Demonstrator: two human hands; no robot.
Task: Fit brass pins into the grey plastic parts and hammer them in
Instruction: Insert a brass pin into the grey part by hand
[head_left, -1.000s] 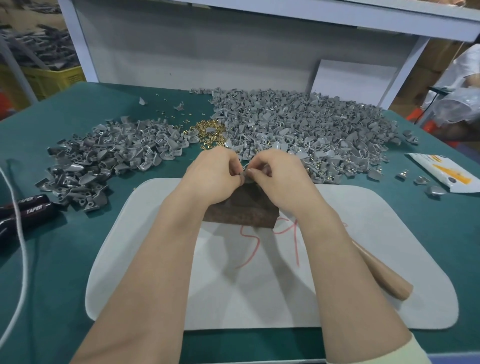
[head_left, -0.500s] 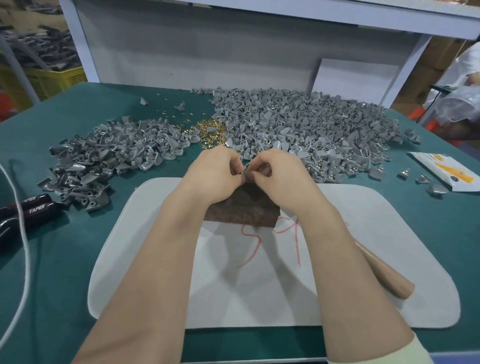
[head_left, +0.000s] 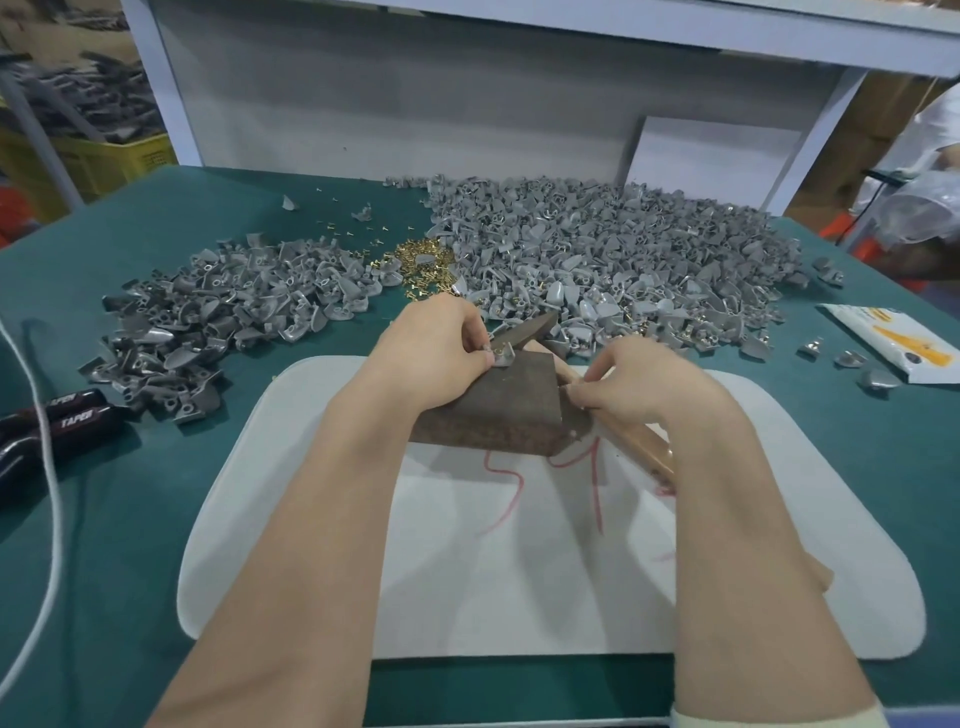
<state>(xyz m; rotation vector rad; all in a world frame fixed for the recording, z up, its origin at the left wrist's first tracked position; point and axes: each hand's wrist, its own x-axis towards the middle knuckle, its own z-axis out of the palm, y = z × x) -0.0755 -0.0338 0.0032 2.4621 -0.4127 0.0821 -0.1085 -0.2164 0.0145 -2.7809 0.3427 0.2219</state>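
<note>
My left hand (head_left: 441, 353) pinches a small grey plastic part (head_left: 503, 357) with a brass pin in it and holds it on the far corner of a dark brown block (head_left: 498, 410). Gripped by its wooden handle in my right hand (head_left: 639, 384) is the hammer (head_left: 522, 332), whose dark head is just behind the part. The block sits on a white pad (head_left: 519, 571). A heap of loose brass pins (head_left: 421, 265) lies beyond my left hand, between two heaps of grey parts (head_left: 623, 260).
The smaller heap of grey parts (head_left: 223, 312) lies at the left on the green table. Black-handled pliers (head_left: 57, 421) and a white cable (head_left: 47, 519) lie at the left edge. A white and yellow packet (head_left: 893, 348) and a few stray parts are at the right.
Both hands were together pinching the part over the block. Now my right hand has drawn away to the right and taken up the hammer, while my left keeps the part on the block.
</note>
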